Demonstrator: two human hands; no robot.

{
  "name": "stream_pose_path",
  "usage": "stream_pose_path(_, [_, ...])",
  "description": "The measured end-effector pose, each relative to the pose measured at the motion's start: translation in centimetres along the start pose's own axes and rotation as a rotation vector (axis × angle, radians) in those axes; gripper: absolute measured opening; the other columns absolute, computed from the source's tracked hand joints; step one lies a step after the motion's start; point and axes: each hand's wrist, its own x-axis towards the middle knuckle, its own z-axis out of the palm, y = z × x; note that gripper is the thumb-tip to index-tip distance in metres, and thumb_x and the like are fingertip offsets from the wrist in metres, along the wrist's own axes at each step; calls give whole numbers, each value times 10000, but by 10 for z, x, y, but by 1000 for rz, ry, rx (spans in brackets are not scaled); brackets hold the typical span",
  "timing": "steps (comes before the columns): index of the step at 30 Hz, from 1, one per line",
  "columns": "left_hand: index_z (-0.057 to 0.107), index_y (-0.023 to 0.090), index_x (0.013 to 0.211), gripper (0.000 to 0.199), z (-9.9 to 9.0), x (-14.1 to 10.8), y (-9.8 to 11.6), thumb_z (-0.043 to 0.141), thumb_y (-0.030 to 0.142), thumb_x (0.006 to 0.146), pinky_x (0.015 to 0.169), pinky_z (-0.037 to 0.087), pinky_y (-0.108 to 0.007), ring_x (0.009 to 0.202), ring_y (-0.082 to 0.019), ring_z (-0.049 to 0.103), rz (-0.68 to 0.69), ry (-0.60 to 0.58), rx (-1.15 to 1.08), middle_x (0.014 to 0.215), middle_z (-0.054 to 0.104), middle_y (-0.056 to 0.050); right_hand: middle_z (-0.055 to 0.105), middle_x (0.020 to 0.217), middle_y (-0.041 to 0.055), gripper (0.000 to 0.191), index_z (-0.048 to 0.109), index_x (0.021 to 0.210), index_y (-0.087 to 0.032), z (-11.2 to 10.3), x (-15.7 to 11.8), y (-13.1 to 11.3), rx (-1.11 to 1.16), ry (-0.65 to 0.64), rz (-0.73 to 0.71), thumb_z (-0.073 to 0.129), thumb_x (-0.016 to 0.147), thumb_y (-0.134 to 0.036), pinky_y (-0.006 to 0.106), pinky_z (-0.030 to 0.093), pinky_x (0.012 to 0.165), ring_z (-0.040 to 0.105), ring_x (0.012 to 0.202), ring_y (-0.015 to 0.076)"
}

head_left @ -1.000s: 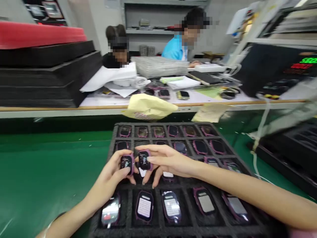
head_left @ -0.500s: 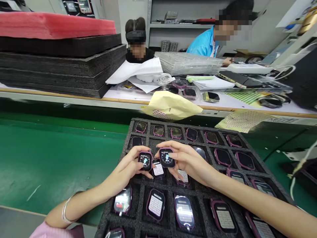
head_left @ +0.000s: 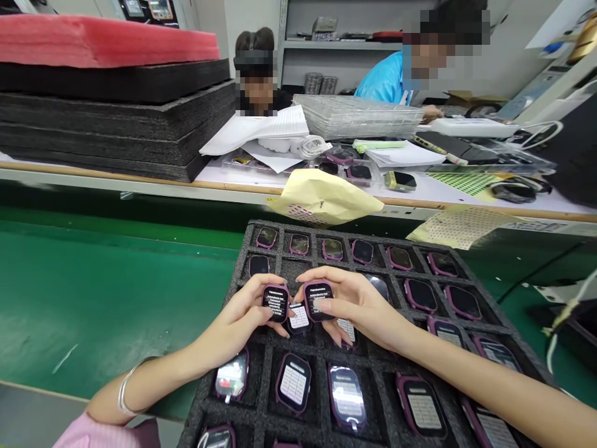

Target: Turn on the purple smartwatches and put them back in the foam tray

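Observation:
Above a black foam tray [head_left: 268,373] with several purple watches in its compartments, my two hands hold one watch each. My left hand [head_left: 249,308] grips a purple-framed watch [head_left: 276,301], its thumb at the screen's lower edge. My right hand [head_left: 347,302] grips a similar watch [head_left: 319,292] just to the right, thumb on the glass. Both screens show a dark menu with lines of white text. Between and below them lies a watch [head_left: 298,316] with a white grid on its screen, partly hidden.
Behind the tray runs a bench [head_left: 224,186] with stacked black foam [head_left: 116,130] under pink foam [head_left: 107,42], papers, clear trays [head_left: 354,115] and cables. Yellow bags [head_left: 326,198] hang over its edge. Two people are beyond it, one in a blue top [head_left: 382,78].
The screens of both held watches have changed from a clock face to a text menu. My hands have barely moved and keep their hold on the watches.

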Motion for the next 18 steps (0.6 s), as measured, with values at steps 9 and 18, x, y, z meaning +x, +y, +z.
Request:
stream_pose_path(9, [513,206,1151,265,2,0,6,501,153,892,752,580,-325,946,-199,568,-1,26,39,1024,565,-63,668,1026,136,309,568,1134,-137,1,-1,-1,44,-14,-9,579,900,-339,146,447,338,593,439,89])
stream_pose_path(18, [534,187,1104,224,5,0,9,585,197,885,668,598,-286,867,-179,620,25,22,-28,981,594,-55,665,1002,109,279,602,1140,-155,-2,2,-3,30,2,-47,593,896,-290,168,485,373,599,467,99])
